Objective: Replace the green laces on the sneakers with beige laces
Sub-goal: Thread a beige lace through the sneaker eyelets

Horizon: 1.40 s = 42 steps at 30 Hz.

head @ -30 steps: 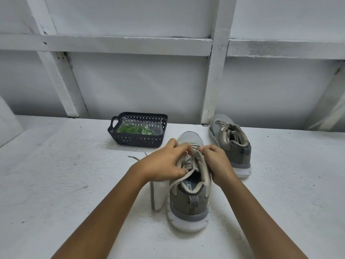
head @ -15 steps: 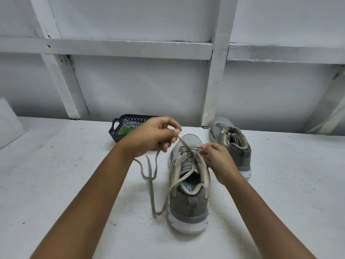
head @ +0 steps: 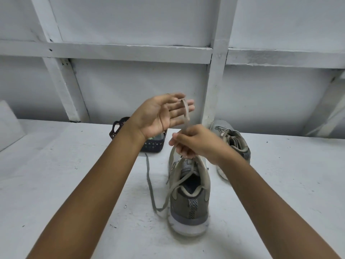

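Observation:
A grey sneaker (head: 189, 204) stands on the white table, heel towards me, threaded with a beige lace (head: 151, 186) whose loose end trails on the table to its left. My right hand (head: 194, 143) is raised above the sneaker's tongue and grips a stretch of that lace. My left hand (head: 164, 114) hovers higher, palm up and fingers spread, with the lace draped over its fingertips. The second grey sneaker (head: 233, 144) stands behind on the right, laced in beige.
A dark plastic basket (head: 119, 126) sits behind my left wrist, mostly hidden. A white panelled wall with a vertical post (head: 216, 90) closes the back of the table (head: 56, 184).
Both hands rose. My left hand went from pinching the lace beside the sneaker to spread open, higher up. My right hand left the eyelets and lifted the lace.

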### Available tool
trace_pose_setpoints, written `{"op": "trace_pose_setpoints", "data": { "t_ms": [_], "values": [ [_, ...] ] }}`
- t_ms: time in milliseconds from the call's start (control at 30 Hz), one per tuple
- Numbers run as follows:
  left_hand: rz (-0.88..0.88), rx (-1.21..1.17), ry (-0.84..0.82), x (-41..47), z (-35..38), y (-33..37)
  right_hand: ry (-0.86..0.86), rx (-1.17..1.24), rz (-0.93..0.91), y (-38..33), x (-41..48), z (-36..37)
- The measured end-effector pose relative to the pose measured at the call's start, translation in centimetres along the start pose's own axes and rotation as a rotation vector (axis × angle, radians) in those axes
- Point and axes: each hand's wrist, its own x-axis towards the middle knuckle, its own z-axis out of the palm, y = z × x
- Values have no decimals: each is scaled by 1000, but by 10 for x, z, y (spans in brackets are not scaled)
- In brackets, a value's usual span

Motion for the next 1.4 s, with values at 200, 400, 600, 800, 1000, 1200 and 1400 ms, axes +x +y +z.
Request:
{"op": "trace_pose_setpoints", "data": {
  "t_ms": [200, 400, 600, 800, 1000, 1200, 1400],
  "values": [
    [-213, 305, 65, -6, -26, -51, 127, 558, 96, -1, 17, -32],
    [-117, 401, -6, -18, -29, -68, 181, 644, 204, 10, 37, -45],
    [-146, 180, -50, -32, -44, -60, 266, 737, 266, 24, 48, -51],
    [-205, 32, -93, -38, -51, -63, 85, 77, 293, 33, 34, -32],
    [-133, 94, 224, -29, -52, -75, -15, -729, 221, 41, 25, -14],
    [-35, 178, 444, -17, -48, -94, 38, -508, 279, 55, 22, -5],
    [40, 288, 466, -10, -40, -109, 179, 142, 288, 81, 16, 0]
  ]
}}
